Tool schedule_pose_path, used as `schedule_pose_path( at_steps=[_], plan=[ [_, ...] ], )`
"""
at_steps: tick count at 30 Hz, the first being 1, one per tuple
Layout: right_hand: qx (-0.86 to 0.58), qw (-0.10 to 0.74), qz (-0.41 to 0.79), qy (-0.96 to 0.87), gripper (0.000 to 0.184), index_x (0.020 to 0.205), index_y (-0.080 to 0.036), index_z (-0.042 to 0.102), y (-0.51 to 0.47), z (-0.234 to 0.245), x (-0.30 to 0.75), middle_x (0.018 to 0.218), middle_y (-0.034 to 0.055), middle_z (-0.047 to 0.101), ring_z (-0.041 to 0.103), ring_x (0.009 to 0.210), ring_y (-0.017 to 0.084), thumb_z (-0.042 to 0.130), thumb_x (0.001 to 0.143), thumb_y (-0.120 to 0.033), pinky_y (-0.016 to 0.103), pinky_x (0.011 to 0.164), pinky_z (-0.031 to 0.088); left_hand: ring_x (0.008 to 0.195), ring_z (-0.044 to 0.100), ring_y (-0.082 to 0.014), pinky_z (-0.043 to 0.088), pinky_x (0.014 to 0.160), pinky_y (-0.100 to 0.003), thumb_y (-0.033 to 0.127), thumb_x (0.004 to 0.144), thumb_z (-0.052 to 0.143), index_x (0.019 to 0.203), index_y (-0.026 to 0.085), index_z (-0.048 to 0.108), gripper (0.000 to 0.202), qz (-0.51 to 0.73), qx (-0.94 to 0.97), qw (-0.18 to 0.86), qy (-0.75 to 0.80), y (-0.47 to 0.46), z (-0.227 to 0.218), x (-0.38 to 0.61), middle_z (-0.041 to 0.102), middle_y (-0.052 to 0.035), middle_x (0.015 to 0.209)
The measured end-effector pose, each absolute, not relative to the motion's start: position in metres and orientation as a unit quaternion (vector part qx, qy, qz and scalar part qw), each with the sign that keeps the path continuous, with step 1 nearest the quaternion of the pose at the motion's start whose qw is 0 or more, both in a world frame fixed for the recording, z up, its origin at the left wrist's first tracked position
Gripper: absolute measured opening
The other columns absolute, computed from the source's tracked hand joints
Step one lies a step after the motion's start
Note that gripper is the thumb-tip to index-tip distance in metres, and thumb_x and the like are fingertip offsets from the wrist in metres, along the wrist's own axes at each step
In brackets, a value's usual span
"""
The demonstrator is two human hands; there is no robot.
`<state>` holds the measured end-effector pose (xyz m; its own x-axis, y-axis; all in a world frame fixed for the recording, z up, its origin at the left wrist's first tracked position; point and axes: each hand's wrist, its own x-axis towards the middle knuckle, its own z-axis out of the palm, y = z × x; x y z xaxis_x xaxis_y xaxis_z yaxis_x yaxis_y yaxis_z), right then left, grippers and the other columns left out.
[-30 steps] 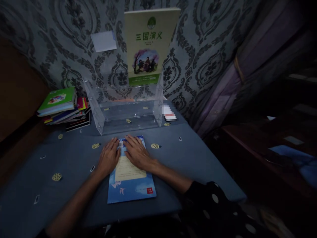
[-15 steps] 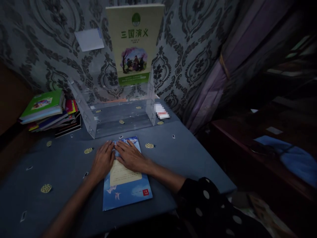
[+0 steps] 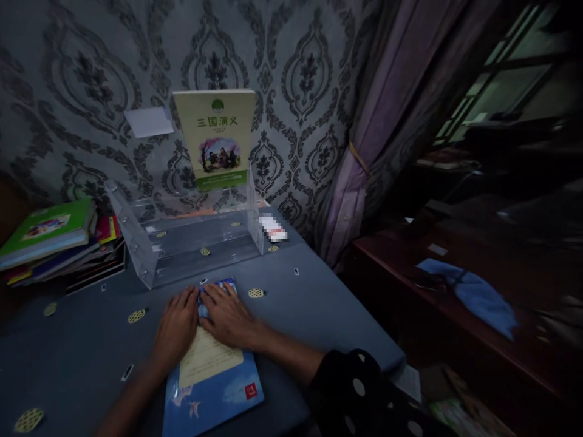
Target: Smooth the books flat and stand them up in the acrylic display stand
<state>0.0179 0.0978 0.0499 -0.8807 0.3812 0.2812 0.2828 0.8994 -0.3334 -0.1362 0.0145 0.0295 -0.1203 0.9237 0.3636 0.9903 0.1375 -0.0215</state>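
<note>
A blue book (image 3: 214, 388) with a cream panel lies flat on the grey-blue table (image 3: 319, 303) in front of me. My left hand (image 3: 175, 328) rests open on its upper left part, fingers stretched forward. My right hand (image 3: 228, 315) lies open and flat on its upper right part, beside the left. Just beyond the hands stands a clear acrylic rack (image 3: 182, 237). A green-covered book (image 3: 216, 139) stands upright in the rack's back tier.
A stack of colourful books (image 3: 50, 243) lies at the table's left, by the rack. A white note (image 3: 148, 121) is stuck on the patterned wall. A purple curtain (image 3: 364, 145) hangs at right, with a dark wooden surface holding a blue cloth (image 3: 473, 294).
The view has swung to the right and up, so everything sits lower and further left in the picture. Both hands stay flat on the blue book.
</note>
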Motion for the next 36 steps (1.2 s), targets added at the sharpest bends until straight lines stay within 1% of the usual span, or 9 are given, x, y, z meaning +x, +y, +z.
schedule_pose_path(
  at_steps=[3, 6, 9, 12, 15, 18, 21, 28, 36],
  plan=[
    [-0.173, 0.176, 0.144, -0.958, 0.050, 0.136, -0.007, 0.052, 0.100, 0.053, 0.018, 0.146, 0.0188, 0.053, 0.044, 0.139, 0.029, 0.059, 0.094, -0.035, 0.049, 0.119, 0.030, 0.106, 0.063, -0.0271, 0.049, 0.095, -0.043, 0.017, 0.098, 0.035, 0.123, 0.013, 0.060, 0.035, -0.145, -0.655, 0.143, -0.728, 0.017, 0.023, -0.140, 0.068, -0.0134, 0.118],
    [-0.168, 0.179, 0.151, -0.958, 0.050, 0.135, -0.009, 0.053, 0.105, 0.053, 0.019, 0.144, 0.0183, 0.055, 0.046, 0.137, 0.028, 0.060, 0.094, -0.037, 0.049, 0.117, 0.032, 0.098, 0.063, -0.0281, 0.049, 0.090, -0.044, 0.018, 0.098, 0.036, 0.114, 0.015, 0.062, 0.031, -0.131, -0.653, 0.142, -0.732, 0.017, 0.028, -0.139, 0.068, -0.0113, 0.105],
    [-0.156, 0.182, 0.162, -0.957, 0.049, 0.135, -0.011, 0.053, 0.110, 0.049, 0.022, 0.145, 0.0175, 0.055, 0.045, 0.138, 0.027, 0.060, 0.094, -0.037, 0.048, 0.117, 0.033, 0.097, 0.062, -0.0291, 0.048, 0.089, -0.045, 0.018, 0.098, 0.036, 0.107, 0.016, 0.063, 0.029, -0.110, -0.653, 0.149, -0.734, 0.017, 0.035, -0.137, 0.068, -0.0109, 0.100],
    [-0.172, 0.198, 0.161, -0.952, 0.047, 0.136, -0.013, 0.053, 0.112, 0.043, 0.027, 0.144, 0.0170, 0.055, 0.046, 0.137, 0.026, 0.059, 0.095, -0.037, 0.048, 0.117, 0.032, 0.096, 0.063, -0.0286, 0.048, 0.090, -0.045, 0.020, 0.099, 0.036, 0.107, 0.017, 0.063, 0.029, -0.104, -0.653, 0.147, -0.736, 0.019, 0.038, -0.134, 0.068, -0.0109, 0.102],
    [-0.188, 0.211, 0.151, -0.947, 0.047, 0.135, -0.011, 0.053, 0.113, 0.039, 0.030, 0.143, 0.0183, 0.056, 0.047, 0.136, 0.027, 0.059, 0.095, -0.036, 0.048, 0.117, 0.033, 0.100, 0.063, -0.0272, 0.048, 0.092, -0.042, 0.024, 0.100, 0.037, 0.115, 0.017, 0.061, 0.030, -0.129, -0.653, 0.131, -0.735, 0.022, 0.034, -0.132, 0.068, -0.0110, 0.110],
    [-0.183, 0.223, 0.152, -0.945, 0.047, 0.137, -0.012, 0.052, 0.113, 0.035, 0.030, 0.143, 0.0181, 0.056, 0.046, 0.137, 0.027, 0.058, 0.096, -0.034, 0.048, 0.116, 0.034, 0.105, 0.062, -0.0269, 0.048, 0.095, -0.042, 0.022, 0.100, 0.036, 0.121, 0.016, 0.059, 0.032, -0.157, -0.659, 0.133, -0.724, 0.027, 0.028, -0.129, 0.067, -0.0124, 0.117],
    [-0.181, 0.226, 0.162, -0.943, 0.047, 0.137, -0.011, 0.052, 0.114, 0.031, 0.027, 0.143, 0.0183, 0.056, 0.046, 0.137, 0.027, 0.058, 0.095, -0.032, 0.050, 0.116, 0.034, 0.106, 0.061, -0.0276, 0.047, 0.096, -0.044, 0.019, 0.099, 0.037, 0.122, 0.014, 0.059, 0.032, -0.170, -0.661, 0.141, -0.717, 0.028, 0.026, -0.126, 0.066, -0.0136, 0.117],
    [-0.177, 0.221, 0.173, -0.943, 0.046, 0.138, -0.012, 0.052, 0.115, 0.031, 0.025, 0.144, 0.0189, 0.054, 0.045, 0.138, 0.028, 0.056, 0.096, -0.031, 0.052, 0.117, 0.033, 0.105, 0.060, -0.0283, 0.048, 0.094, -0.044, 0.019, 0.098, 0.039, 0.118, 0.015, 0.058, 0.028, -0.162, -0.657, 0.120, -0.727, 0.027, 0.033, -0.124, 0.066, -0.0131, 0.113],
    [-0.214, 0.208, 0.154, -0.942, 0.047, 0.138, -0.009, 0.053, 0.112, 0.036, 0.030, 0.145, 0.0206, 0.052, 0.044, 0.139, 0.029, 0.057, 0.096, -0.030, 0.051, 0.118, 0.032, 0.110, 0.059, -0.0282, 0.046, 0.097, -0.044, 0.020, 0.098, 0.041, 0.128, 0.015, 0.056, 0.034, -0.167, -0.656, 0.105, -0.729, 0.027, 0.032, -0.126, 0.064, -0.0128, 0.121]
  ],
)
